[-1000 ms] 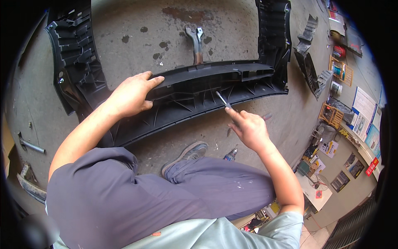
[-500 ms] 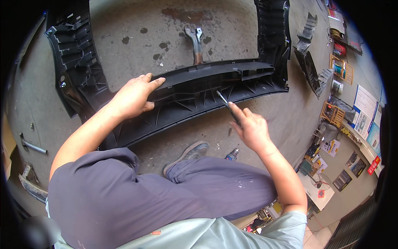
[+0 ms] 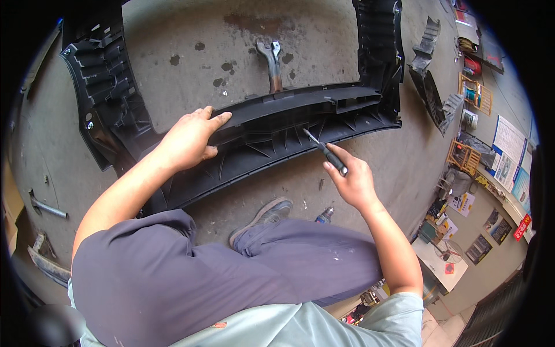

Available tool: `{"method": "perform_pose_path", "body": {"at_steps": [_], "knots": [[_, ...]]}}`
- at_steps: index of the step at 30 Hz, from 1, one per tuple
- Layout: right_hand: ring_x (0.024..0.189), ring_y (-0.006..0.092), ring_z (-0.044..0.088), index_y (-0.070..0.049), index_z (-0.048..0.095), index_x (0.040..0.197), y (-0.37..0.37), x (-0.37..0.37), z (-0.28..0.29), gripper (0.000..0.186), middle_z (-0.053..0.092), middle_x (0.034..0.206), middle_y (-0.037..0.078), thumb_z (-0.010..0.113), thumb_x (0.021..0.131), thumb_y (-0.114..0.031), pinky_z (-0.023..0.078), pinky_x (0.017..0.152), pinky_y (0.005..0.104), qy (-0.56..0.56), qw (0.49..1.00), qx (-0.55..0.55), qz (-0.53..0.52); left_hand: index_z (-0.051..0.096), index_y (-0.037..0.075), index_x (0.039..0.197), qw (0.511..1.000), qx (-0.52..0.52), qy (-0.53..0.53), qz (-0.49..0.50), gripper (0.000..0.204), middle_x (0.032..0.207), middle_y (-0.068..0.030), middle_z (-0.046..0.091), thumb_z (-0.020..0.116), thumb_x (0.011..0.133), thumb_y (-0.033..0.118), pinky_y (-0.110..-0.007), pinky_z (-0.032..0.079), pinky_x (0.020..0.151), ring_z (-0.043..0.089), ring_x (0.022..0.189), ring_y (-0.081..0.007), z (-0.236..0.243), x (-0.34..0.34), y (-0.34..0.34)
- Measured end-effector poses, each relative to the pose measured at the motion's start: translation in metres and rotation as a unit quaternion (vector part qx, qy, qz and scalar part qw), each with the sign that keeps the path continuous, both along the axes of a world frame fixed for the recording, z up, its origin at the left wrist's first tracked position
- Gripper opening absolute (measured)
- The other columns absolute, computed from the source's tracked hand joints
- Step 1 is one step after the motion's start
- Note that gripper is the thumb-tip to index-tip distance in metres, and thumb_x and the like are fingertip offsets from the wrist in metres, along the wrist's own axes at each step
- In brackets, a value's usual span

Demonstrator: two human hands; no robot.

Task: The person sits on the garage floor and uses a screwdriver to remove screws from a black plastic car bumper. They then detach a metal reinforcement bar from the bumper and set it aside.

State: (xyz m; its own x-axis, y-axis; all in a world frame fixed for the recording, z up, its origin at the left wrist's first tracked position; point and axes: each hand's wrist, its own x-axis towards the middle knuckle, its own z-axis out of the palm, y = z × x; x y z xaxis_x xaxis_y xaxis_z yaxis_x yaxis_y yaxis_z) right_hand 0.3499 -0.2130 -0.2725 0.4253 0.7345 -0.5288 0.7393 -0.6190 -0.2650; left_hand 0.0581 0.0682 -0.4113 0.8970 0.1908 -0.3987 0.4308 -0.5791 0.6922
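A large black plastic bumper (image 3: 277,136), with ribs on its inner face, lies on the floor across the middle of the view. My left hand (image 3: 191,139) grips its upper lip, fingertips on top and thumb below. My right hand (image 3: 354,179) holds a driver tool (image 3: 336,162) with a dark handle and a thin metal shaft. The tool's tip reaches the ribbed inner face near the middle; whether it touches cannot be made out. A forked metal bar (image 3: 269,66) lies just beyond the bumper.
My shoe (image 3: 260,222) and a power drill (image 3: 325,215) are below the bumper. A black broken panel (image 3: 433,92) lies to the right, near wooden crates (image 3: 464,156) and a desk (image 3: 439,266). A metal tube (image 3: 49,208) lies on the left.
My right hand has drawn slightly down and right, showing more of the tool's handle; the tip stays near the same spot. My left hand remains on the lip with little movement.
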Motion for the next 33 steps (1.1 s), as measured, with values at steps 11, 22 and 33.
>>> {"method": "perform_pose_path", "body": {"at_steps": [11,22,33], "knots": [[0.074,0.0266,0.074,-0.008,0.070,0.144,0.009,-0.029,0.003,0.049,0.069,0.083,0.007,0.083,0.098,-0.018,0.059,0.069,0.0417,-0.013,0.970,0.082,0.229,0.054,0.008,0.166,1.000,0.003,-0.018,0.007,0.093,0.160,-0.0340,0.057,0.085,0.079,0.005,-0.050,0.047,0.127,0.056,0.148,-0.0496,-0.002,0.000,0.001],[0.071,0.0271,0.071,-0.006,0.069,0.144,0.016,-0.041,0.005,0.052,0.067,0.081,0.007,0.084,0.095,-0.015,0.057,0.066,0.0419,0.002,0.964,0.093,0.247,0.055,0.007,0.165,1.000,0.000,-0.017,0.008,0.091,0.158,-0.0334,0.058,0.085,0.079,0.006,-0.050,0.048,0.125,0.058,0.146,-0.0492,-0.003,0.000,0.002],[0.071,0.0252,0.071,-0.007,0.069,0.143,0.015,-0.037,-0.008,0.048,0.066,0.081,0.005,0.081,0.099,-0.020,0.058,0.066,0.0407,-0.018,0.957,0.089,0.277,0.057,0.005,0.164,0.999,0.017,-0.036,0.010,0.089,0.152,-0.0309,0.062,0.084,0.079,0.006,-0.049,0.051,0.122,0.062,0.141,-0.0477,-0.007,-0.002,0.000]]}}
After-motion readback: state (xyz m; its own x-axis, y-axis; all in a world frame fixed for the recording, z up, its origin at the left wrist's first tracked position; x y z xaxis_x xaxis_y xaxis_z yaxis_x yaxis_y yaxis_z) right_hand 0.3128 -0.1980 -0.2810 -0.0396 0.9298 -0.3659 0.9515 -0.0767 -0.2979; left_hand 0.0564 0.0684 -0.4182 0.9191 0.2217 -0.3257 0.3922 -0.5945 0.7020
